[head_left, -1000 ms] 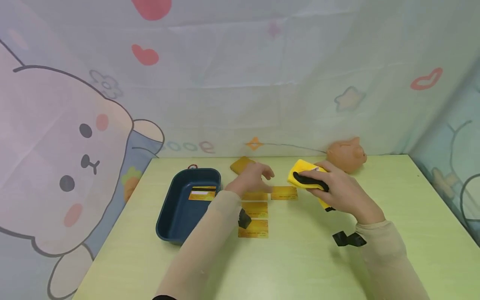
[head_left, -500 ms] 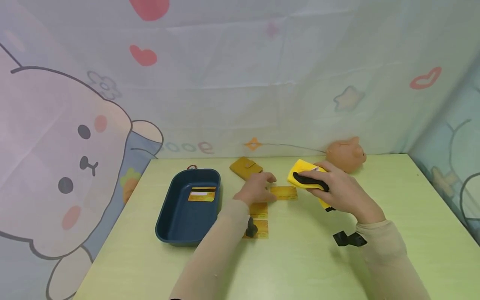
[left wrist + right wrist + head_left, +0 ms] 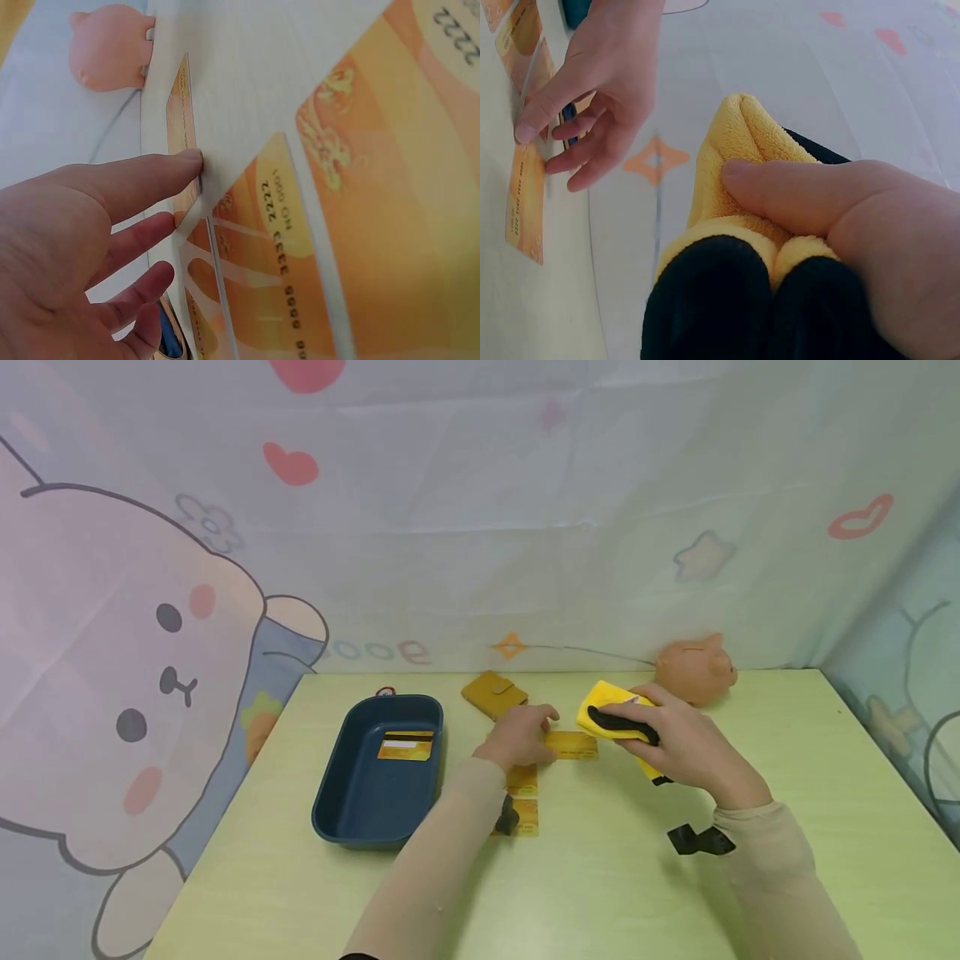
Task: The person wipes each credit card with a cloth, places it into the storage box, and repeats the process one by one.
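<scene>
My left hand reaches over the cards with its fingers apart and loosely bent. In the left wrist view its thumb tip lies at the end of a gold bank card, and the other fingers stay spread beside it. Toward me on the table, a second bank card and a third bank card lie in a column, partly hidden by the hand and wrist. My right hand grips a folded yellow plush cloth with black trim, held raised to the right of the cards.
At the left stands a dark blue tray with a bank card in it. A mustard wallet lies behind the left hand. An orange piggy bank sits at the back right, near the patterned curtain.
My left hand has shifted right and slightly toward me, to the end of the rightmost bank card, uncovering the wallet. My right hand still holds the cloth in nearly the same place.
</scene>
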{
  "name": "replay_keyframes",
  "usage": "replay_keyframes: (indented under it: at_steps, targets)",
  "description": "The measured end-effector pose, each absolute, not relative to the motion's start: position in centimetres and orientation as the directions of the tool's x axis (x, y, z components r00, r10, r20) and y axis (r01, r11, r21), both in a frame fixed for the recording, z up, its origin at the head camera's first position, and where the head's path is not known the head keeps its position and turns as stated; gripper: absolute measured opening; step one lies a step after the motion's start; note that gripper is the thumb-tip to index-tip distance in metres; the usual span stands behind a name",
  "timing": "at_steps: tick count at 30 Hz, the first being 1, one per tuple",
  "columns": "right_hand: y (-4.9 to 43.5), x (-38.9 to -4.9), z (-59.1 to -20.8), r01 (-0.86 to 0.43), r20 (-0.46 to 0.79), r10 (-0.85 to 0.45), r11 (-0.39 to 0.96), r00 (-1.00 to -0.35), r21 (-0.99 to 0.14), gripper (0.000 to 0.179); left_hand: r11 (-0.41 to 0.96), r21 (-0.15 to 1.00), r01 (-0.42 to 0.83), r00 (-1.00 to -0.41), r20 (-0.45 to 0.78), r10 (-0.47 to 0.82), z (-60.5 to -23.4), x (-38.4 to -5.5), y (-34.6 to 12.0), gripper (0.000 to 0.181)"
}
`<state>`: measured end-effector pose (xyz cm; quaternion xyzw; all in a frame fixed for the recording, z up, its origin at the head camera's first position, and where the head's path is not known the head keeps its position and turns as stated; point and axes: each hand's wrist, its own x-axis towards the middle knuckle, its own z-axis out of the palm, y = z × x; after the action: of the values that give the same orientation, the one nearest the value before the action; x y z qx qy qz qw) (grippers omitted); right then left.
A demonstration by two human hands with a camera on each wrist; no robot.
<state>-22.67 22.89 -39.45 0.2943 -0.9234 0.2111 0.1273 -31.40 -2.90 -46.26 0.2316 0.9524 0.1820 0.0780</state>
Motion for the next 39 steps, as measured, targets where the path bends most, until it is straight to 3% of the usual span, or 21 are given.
replay_keyframes:
  at_steps: [13, 31, 35, 39]
  targets:
    - [23.3, -22.7, -39.6, -0.594, 0.361, -0.485, 0.740, -0.797, -0.316, 0.054, 0.860, 0.320, 0.398, -0.880, -0.131, 0.456, -45.6, -31.5, -1.7, 0.061]
    - [23.3, -22.8, -39.2, -0.592, 0.361, -0.485, 0.745, -0.797, -0.308, 0.054, 0.806, 0.334, 0.488, -0.849, -0.035, 0.528, -45.6, -31.5, -1.5, 0.049]
    - [23.3, -22.8, -39.2, -0.591, 0.355, -0.486, 0.745, -0.799, -0.310, 0.054, 0.797, 0.378, 0.471, -0.853, -0.033, 0.520, -45.5, -31.4, -1.6, 0.049]
    - [23.3, -22.7, -39.3, -0.586, 0.347, -0.483, 0.745, -0.803, -0.319, 0.054, 0.746, 0.526, 0.409, -0.864, -0.040, 0.502, -45.3, -31.1, -1.9, 0.052]
